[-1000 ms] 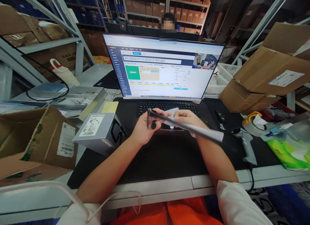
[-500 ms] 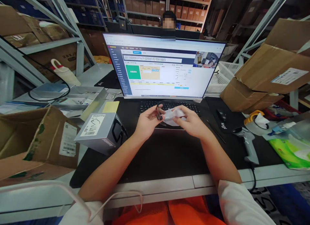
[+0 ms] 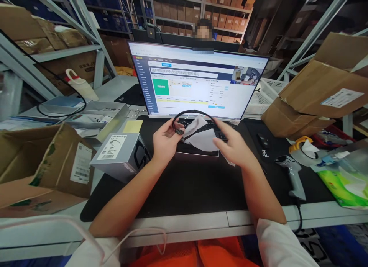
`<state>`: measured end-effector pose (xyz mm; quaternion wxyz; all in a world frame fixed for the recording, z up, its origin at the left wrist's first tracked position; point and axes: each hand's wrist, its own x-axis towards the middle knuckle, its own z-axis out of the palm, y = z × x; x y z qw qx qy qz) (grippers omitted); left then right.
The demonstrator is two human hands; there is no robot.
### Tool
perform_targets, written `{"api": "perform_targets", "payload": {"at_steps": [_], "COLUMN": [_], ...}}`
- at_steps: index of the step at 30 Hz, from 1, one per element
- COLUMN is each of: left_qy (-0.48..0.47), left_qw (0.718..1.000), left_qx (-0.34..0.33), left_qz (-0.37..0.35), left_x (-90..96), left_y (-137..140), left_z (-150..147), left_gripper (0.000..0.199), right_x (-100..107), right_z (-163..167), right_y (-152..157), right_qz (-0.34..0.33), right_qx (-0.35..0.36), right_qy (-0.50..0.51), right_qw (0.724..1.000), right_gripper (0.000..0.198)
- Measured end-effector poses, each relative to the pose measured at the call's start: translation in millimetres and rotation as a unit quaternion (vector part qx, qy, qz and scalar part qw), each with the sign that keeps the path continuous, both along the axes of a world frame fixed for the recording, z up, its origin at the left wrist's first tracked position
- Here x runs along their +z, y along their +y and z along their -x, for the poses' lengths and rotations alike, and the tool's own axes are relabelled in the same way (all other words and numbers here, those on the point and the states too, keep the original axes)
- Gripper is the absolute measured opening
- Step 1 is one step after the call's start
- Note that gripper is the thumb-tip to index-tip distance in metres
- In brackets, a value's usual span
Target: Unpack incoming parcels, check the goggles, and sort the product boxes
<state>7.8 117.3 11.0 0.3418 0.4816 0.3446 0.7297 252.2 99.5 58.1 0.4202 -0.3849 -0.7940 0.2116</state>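
A black neckband headset [image 3: 195, 111] arches over the keyboard in front of the monitor. My left hand [image 3: 168, 138] is closed on its left end, thumb and fingers pinching the black earpiece. A loose, creased white wrapping sheet [image 3: 202, 140] hangs around the headset's right part and spreads below the band. My right hand [image 3: 234, 142], somewhat blurred, holds the sheet's right side between thumb and fingers; the band's right end runs behind those fingers and is hidden. Left of my hands stands a grey product box [image 3: 122, 156] with a white label and a headset picture.
Behind my hands stand the keyboard [image 3: 220, 133] and monitor [image 3: 198, 83]. An open carton [image 3: 46, 163] sits at the left. On the right lie a mouse [image 3: 262, 140], barcode scanner [image 3: 293, 177], tape roll [image 3: 306, 149] and stacked cartons [image 3: 316, 90]. A person [image 3: 204, 35] is beyond the monitor.
My hands have moved apart. The white wrapping, bunched up before, has opened out, and the headset's curved band now shows between my hands.
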Motion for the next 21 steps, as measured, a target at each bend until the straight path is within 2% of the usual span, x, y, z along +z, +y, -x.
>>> {"api": "perform_targets", "payload": {"at_steps": [2, 4, 7, 9, 12, 14, 17, 19, 21], "left_qy": [-0.022, -0.034, -0.045, -0.052, -0.060, -0.069, -0.097, -0.107, -0.104], "left_qw": [1.000, 0.999, 0.999, 0.999, 0.998, 0.997, 0.993, 0.992, 0.993], "left_qx": [0.013, 0.014, 0.005, 0.000, -0.015, -0.036, -0.066, -0.069, -0.061], "left_qz": [-0.007, -0.006, 0.001, 0.001, 0.002, 0.009, 0.021, 0.017, 0.002], "left_x": [4.0, 6.9, 8.3, 8.4, 10.0, 12.2, 16.1, 18.4, 20.4], "left_y": [0.4, 1.0, 2.1, 2.2, 0.4, -1.3, -3.3, -3.9, -4.2], "left_z": [0.4, 1.7, 3.7, 3.7, 1.6, 0.9, 3.7, 7.2, 9.7], "left_gripper": [0.048, 0.048, 0.049, 0.049, 0.049, 0.049, 0.050, 0.050, 0.051], "right_x": [1.5, 2.2, -2.3, -11.2, -32.1, -44.5, -44.9, -28.7, -4.4], "right_z": [7.4, 4.2, -14.3, -24.5, -22.5, -14.5, -19.8, -46.0, -85.0], "right_y": [-4.1, 0.6, 20.5, 37.1, 58.6, 68.9, 78.1, 79.9, 77.8], "right_qz": [0.016, 0.016, 0.032, 0.090, 0.202, 0.246, 0.215, 0.153, 0.109], "right_qx": [0.016, -0.002, -0.115, -0.161, -0.103, -0.055, -0.078, -0.148, -0.194], "right_qy": [-0.064, -0.048, -0.032, -0.099, -0.191, -0.164, -0.077, -0.020, -0.034], "right_qw": [0.998, 0.999, 0.992, 0.978, 0.955, 0.954, 0.970, 0.977, 0.974], "right_gripper": [0.045, 0.035, 0.035, 0.033, 0.025, 0.022, 0.025, 0.028, 0.032]}}
